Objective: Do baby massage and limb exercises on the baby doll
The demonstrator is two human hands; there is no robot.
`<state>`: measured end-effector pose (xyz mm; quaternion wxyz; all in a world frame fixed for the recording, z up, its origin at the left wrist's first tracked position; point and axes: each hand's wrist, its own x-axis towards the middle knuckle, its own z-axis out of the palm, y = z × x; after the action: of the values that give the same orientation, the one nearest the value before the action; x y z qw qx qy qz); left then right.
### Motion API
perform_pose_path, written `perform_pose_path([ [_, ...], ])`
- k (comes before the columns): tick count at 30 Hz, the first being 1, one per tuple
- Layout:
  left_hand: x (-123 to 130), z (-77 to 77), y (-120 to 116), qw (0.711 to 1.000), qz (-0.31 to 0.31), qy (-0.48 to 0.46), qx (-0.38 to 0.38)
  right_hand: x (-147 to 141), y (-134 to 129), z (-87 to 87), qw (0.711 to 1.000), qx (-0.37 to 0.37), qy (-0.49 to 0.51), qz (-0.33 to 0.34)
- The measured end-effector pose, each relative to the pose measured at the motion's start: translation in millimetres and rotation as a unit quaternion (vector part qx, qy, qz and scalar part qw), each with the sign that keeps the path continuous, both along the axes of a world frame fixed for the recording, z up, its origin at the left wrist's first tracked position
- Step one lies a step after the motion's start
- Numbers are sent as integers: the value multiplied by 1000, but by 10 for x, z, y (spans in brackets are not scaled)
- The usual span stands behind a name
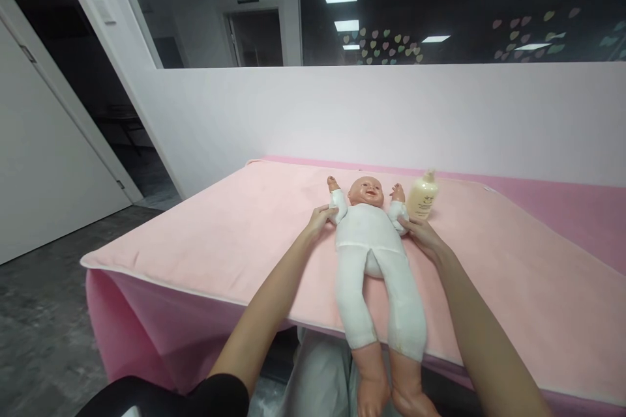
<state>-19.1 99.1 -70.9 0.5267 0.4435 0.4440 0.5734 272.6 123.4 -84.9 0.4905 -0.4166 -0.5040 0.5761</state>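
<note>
The doll (370, 231), soft white cloth with smooth limbs, is grasped by both arms, by the left hand (321, 217) and right hand (423, 234), face up on the fuzzy pink blanket (210, 221); a rounded yellow bottle (421, 197) is stood beside it.

2 arms extended forward | left hand (320, 218) and right hand (423, 234) apart, fingers curled inward

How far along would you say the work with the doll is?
The doll already lies face-up on the pink cloth. In hand: the left hand and right hand hold its sleeved arms. Possibly left: anything involving the pump bottle, which neither hand holds.
</note>
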Motion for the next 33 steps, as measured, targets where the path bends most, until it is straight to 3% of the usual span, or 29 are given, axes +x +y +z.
perform_pose_path([
  [9,-103,1,0,995,-100,-3,20,74,-105,76,998,6,-40,53],
  [16,-216,-70,29,993,-109,40,0,144,-60,12,998,-4,-54,29],
  [23,-280,-65,22,987,-98,127,7,175,-29,-14,997,-31,-53,48],
  [33,-245,-21,18,991,-125,41,11,136,-65,53,999,-3,26,33],
])
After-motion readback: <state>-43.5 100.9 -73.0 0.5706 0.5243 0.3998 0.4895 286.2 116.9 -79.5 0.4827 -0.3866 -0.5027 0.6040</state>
